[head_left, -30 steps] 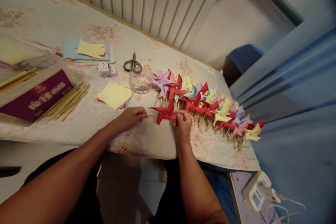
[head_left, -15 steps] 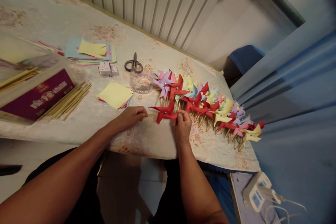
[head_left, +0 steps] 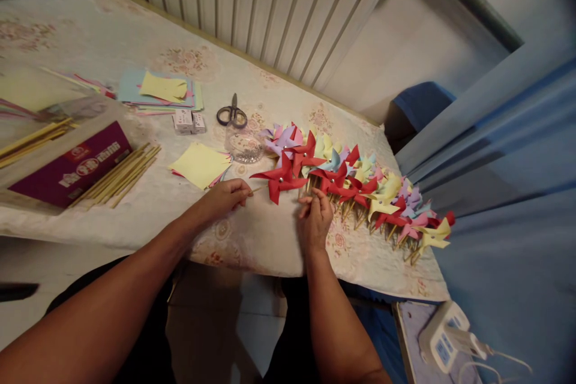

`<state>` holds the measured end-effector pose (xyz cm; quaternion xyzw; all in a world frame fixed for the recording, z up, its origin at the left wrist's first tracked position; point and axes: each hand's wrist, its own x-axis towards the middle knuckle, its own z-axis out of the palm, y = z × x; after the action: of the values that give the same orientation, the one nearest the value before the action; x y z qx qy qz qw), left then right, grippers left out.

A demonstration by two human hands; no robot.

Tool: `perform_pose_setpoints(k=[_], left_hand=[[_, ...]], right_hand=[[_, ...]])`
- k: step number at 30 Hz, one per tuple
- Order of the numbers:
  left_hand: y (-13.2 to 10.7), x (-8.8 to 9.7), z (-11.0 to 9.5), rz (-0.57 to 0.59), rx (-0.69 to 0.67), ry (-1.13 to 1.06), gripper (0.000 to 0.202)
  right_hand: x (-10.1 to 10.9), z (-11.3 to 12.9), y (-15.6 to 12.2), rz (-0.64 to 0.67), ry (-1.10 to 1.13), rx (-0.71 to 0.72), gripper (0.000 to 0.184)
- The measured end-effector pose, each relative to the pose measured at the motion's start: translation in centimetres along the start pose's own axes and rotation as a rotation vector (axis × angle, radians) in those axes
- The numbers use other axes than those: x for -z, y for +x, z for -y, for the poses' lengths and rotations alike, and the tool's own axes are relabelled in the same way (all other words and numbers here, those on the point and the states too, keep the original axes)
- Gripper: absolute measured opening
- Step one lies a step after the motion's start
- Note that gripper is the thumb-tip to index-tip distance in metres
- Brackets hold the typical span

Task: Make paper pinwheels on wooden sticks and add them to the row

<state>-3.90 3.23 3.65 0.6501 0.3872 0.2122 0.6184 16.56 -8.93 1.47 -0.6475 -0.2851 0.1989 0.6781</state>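
Note:
A red paper pinwheel (head_left: pixel 279 179) with a small pin at its centre is in front of me, above the tablecloth. My left hand (head_left: pixel 231 195) is closed on its thin stick, left of the blades. My right hand (head_left: pixel 317 213) is just below and right of the blades, apart from them, with its fingers loosely bent and nothing seen in them. Beyond it lies a long row of finished pinwheels (head_left: pixel 382 197) in red, yellow, purple, pink and blue, sticks toward me. A clear dish of small pins (head_left: pixel 245 148) stands behind my left hand.
Scissors (head_left: pixel 232 114), small white boxes (head_left: pixel 189 122) and a stack of coloured paper (head_left: pixel 130 87) lie farther back. Cut yellow squares (head_left: pixel 200 164) are left of the dish. Loose sticks (head_left: pixel 123 174) lean by a purple-labelled box (head_left: pixel 74 162). A power strip (head_left: pixel 443 336) is at lower right.
My right hand has let go of the red pinwheel's blade and drawn slightly away, its fingers parting. The pinwheel has risen a little and its blades have turned.

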Motion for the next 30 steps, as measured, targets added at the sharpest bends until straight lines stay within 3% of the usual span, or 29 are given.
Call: perform_pose_setpoints(k=[4,8,15,18,30], left_hand=[[0.1,-0.7,0.2,0.007,0.019,-0.275,0.024],[0.4,-1.4,0.9,0.012,0.007,-0.414,0.025],[0.3,-2.7,0.9,0.005,0.019,-0.51,0.029],[0.3,-3.3,0.8,0.01,0.014,-0.548,0.03],[-0.2,-5.8,0.6,0.176,-0.019,-0.622,0.028]], right_hand=[[-0.5,0.1,-0.3,0.018,-0.048,-0.005,0.026],[-1.7,-0.2,-1.2,0.106,-0.058,-0.036,0.02],[-3.5,-0.7,-3.4,0.427,-0.08,-0.164,0.016],[-3.7,-0.5,-3.8,0.507,-0.071,-0.205,0.018],[-3.6,-0.2,-3.8,0.537,0.02,-0.257,0.015]])
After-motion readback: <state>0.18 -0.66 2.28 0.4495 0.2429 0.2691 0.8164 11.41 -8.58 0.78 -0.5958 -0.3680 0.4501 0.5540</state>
